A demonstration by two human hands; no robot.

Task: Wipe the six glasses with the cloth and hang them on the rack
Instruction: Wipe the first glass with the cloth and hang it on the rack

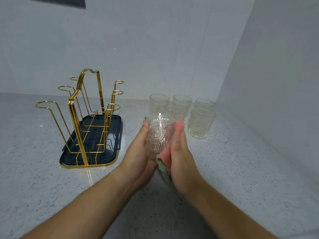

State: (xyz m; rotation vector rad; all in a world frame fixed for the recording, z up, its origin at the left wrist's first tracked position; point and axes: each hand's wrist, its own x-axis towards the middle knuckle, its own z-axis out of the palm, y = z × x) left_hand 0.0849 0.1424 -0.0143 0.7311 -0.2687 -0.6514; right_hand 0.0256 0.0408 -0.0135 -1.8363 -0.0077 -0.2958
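While the left hand (138, 152) grips an embossed glass (158, 135) above the bench (241, 169), long axis tilted, mouth pointing away, the right hand (183, 163) presses a pink-green cloth (166, 163) against its side; gold rack (82, 121) stands left.

Two bare forearms come up from the lower edge of the head view, one from each bottom corner, ending in the left hand (138, 157) and the right hand (181, 161). No sleeve shows on either arm; both are uncovered from the frame edge to the wrist. The hands wear no gloves. The left thumbnail is short and plain. The fingers are slim and the wrists narrow.
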